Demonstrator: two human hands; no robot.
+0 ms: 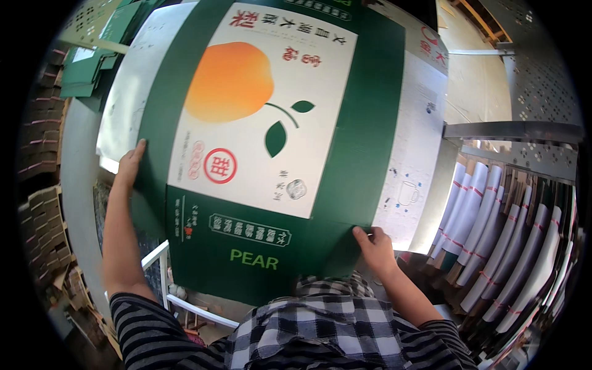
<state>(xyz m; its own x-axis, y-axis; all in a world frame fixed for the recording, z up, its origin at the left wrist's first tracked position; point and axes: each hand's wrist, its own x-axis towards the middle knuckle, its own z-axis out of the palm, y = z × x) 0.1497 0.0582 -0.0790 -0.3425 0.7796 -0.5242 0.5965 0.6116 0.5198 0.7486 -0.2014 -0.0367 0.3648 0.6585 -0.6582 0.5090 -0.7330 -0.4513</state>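
A large printed cardboard sheet, green with a white panel and a yellow-orange pear picture, spreads out in front of me. My left hand is closed on its left edge, thumb along the border and the other fingers mostly hidden. At the near right edge, my right hand pinches the same sheet between thumb and curled fingers. The sheet's near end reaches almost to my checked apron. White printed sheets show from under it on the right, and another pale sheet on the left.
Folded green cardboard lies at the far left. Stacks of brown cardboard line the left side. Tied bundles of white sheets stand at the right. A perforated metal panel and a metal bar are at the right. A white frame is near my waist.
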